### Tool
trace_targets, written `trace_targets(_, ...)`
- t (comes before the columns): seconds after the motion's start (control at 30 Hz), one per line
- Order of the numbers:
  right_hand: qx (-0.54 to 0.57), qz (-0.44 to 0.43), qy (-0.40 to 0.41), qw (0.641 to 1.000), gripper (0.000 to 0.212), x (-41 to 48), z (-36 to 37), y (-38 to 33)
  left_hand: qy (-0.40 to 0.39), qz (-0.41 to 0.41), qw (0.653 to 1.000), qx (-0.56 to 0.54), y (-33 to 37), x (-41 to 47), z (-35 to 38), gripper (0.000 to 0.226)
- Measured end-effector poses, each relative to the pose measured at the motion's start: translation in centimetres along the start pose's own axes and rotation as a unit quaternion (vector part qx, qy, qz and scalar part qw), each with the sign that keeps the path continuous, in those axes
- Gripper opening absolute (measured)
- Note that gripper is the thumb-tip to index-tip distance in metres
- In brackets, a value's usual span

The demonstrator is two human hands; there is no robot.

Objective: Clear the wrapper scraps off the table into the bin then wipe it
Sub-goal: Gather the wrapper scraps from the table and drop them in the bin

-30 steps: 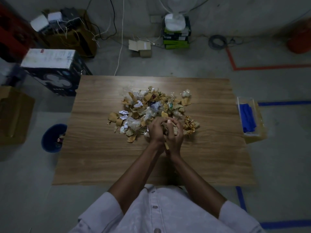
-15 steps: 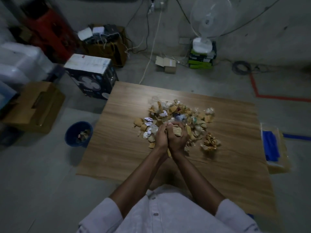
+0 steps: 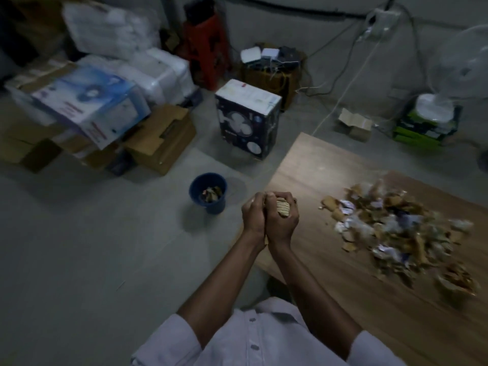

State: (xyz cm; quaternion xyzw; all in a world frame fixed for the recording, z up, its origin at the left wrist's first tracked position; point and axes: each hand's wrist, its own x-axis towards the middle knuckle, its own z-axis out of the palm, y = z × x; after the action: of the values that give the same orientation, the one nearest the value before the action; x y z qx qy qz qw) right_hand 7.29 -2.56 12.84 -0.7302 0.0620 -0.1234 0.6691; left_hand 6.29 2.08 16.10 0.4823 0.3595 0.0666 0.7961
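Both hands are cupped shut against each other around a handful of wrapper scraps [image 3: 283, 210], the left hand [image 3: 254, 216] pressed to the right hand [image 3: 281, 220] over the near left edge of the wooden worktop [image 3: 303, 165]. A ridged tan piece shows between the fingers, and one sliver pokes out below the wrists. The blue bin [image 3: 208, 192] stands on the floor just left of the worktop, with a few scraps already in it. Most of the pile of scraps [image 3: 396, 228] lies on the worktop, to the right of the hands.

These scraps look light, thin and crinkly, some papery and some clear film, so they probably spring apart and slip out of any gap. Scooping from underneath with both palms and closing the fingers tightly seems the surest hold; small loose bits may need pinching up singly.
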Motion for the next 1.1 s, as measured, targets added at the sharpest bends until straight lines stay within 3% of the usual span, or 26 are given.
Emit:
trace_targets(0.13,0.027,0.017,-0.025,0.999,0.019,-2.9,5.8,-1.4,0.011,0.032,0.999,0.027,3.5,2.1,-5.3,0.027)
trace_targets(0.3,0.028,0.033,-0.056,0.997,0.032,-3.5,10.3,-1.4,0.028,0.032,0.999,0.025,4.0,5.6,-8.8,0.023)
trace_targets(0.47,0.012,0.066,-0.102,0.993,0.026,-1.4,15.6,-0.3,0.068,0.005,0.998,-0.009,5.8,10.8,-10.1,0.022)
trace_targets(0.57,0.026,0.086,-0.117,0.989,0.01,0.6,19.5,-0.4,0.074,-0.01,0.997,-0.009,8.3,14.5,-10.9,0.021)
trace_targets(0.63,0.026,0.093,-0.123,0.988,0.021,1.9,22.2,0.2,0.073,-0.028,0.997,-0.018,9.3,17.3,-11.5,0.026)
trace_targets(0.73,0.012,0.099,-0.137,0.986,0.019,3.9,26.3,2.1,0.08,-0.065,0.994,-0.037,10.1,22.2,-12.6,0.039)
trace_targets(0.97,-0.028,0.198,-0.16,0.967,0.014,8.0,37.4,15.6,0.068,-0.205,0.976,-0.036,5.5,39.0,-18.1,0.048)
trace_targets(1.1,-0.023,0.27,-0.14,0.952,0.027,10.7,44.9,27.4,0.108,-0.259,0.959,-0.035,0.1,51.7,-22.1,0.046)
